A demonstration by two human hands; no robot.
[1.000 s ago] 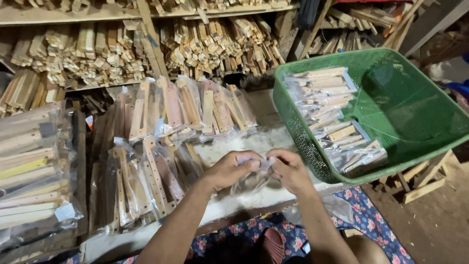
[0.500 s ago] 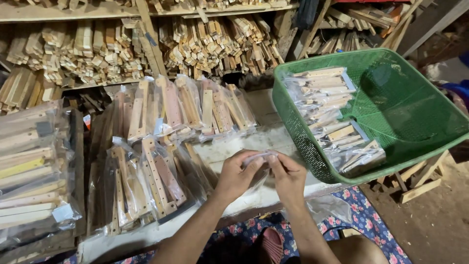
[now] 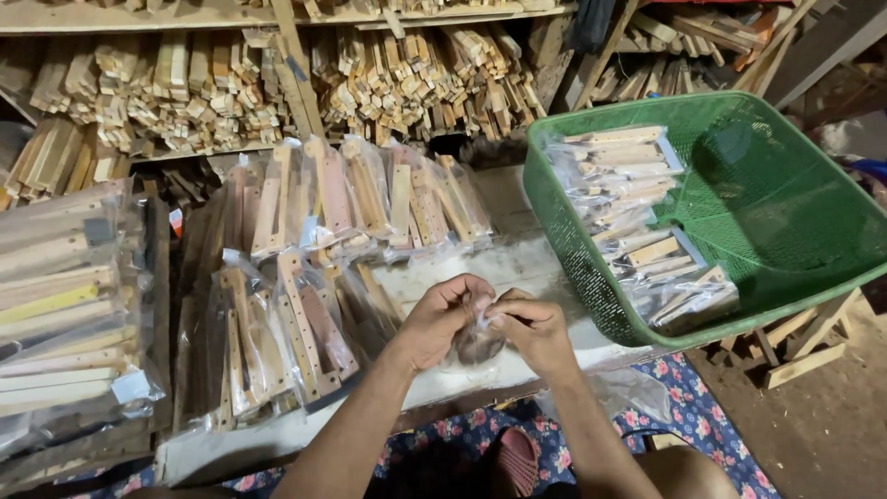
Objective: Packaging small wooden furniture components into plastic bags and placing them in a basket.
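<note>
Nearest: left hand point(image 3: 442, 319) and right hand point(image 3: 533, 331) pinched together on a small clear plastic bag point(image 3: 479, 344), held just above the white bench point(image 3: 517, 268). Left of them, bagged wooden pieces point(image 3: 305, 277) lie in rows. Right, green basket point(image 3: 785, 212) holds some finished packets point(image 3: 647, 231), roughly a third full. Far: loose wood stacks point(image 3: 277, 83) remain unbagged.

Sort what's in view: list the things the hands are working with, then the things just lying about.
In hand:
left hand
right hand
small clear plastic bag pinched between them

Lying about:
green basket with bagged wooden pieces
bagged wood strips on bench
loose wood sticks on shelf
</note>
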